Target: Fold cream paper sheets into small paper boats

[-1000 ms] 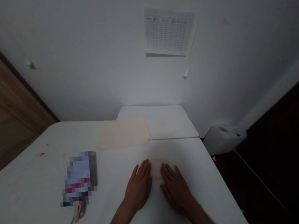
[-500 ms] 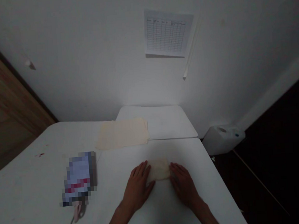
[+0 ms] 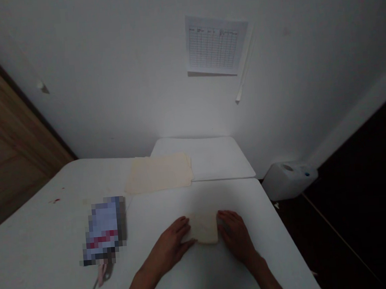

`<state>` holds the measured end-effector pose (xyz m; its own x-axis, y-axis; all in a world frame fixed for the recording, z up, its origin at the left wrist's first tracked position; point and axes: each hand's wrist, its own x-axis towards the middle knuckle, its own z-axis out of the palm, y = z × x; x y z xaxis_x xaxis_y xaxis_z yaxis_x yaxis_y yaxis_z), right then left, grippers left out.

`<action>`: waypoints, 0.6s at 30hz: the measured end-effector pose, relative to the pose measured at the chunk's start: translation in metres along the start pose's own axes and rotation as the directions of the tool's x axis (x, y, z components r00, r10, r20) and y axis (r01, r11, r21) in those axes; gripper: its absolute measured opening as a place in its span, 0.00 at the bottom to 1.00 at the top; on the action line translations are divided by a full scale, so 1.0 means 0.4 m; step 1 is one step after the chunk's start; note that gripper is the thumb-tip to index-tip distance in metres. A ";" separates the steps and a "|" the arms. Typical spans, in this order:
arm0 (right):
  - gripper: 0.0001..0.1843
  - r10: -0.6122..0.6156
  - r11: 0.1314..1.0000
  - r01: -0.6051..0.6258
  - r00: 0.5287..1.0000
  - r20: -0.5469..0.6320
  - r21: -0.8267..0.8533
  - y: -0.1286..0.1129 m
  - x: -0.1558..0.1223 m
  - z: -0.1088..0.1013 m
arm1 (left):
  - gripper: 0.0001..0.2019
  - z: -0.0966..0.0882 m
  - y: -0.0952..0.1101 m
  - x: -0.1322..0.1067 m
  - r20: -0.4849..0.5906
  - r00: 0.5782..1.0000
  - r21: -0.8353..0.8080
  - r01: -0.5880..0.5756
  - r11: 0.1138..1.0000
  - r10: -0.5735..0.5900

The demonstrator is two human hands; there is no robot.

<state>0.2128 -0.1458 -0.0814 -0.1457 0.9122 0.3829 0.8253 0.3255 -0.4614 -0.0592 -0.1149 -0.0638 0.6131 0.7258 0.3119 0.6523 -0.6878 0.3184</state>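
Both hands lie open and flat on a white folding table [image 3: 240, 194], neither one closing on anything. The fingertips of the left hand [image 3: 169, 246] touch the left edge of a small folded pad of cream cloth or paper [image 3: 203, 228], and the right hand [image 3: 235, 234] rests against its right edge. The pad lies near the table's near edge, between the hands. Light, even pressure from both sides, with the fingers kept flat, would help keep the pad's edges square. Compared with the earlier frame, the pad now sits nearer the person and looks squarer, and the left hand has turned inward. A wider cream sheet [image 3: 158, 174] lies farther off, and a pixelated blue-and-red package [image 3: 102, 229] lies to the left.
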 end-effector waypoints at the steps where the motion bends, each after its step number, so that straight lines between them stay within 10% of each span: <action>1: 0.18 0.006 1.000 -0.006 1.000 0.001 0.006 -0.001 0.000 -0.001 | 0.18 -0.005 -0.002 -0.003 0.019 1.000 -0.019 0.006 1.000 -0.006; 18: 0.19 0.152 0.980 -0.129 0.978 -0.146 0.152 -0.003 -0.011 0.007 | 0.15 -0.062 0.044 0.023 -0.035 0.998 -0.236 0.038 0.971 -0.048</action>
<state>0.2108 -0.1496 -0.0849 0.0622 0.9050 0.4208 0.7447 0.2386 -0.6232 -0.0529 -0.1205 -0.0329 0.5652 0.7572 0.3273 0.5515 -0.6419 0.5327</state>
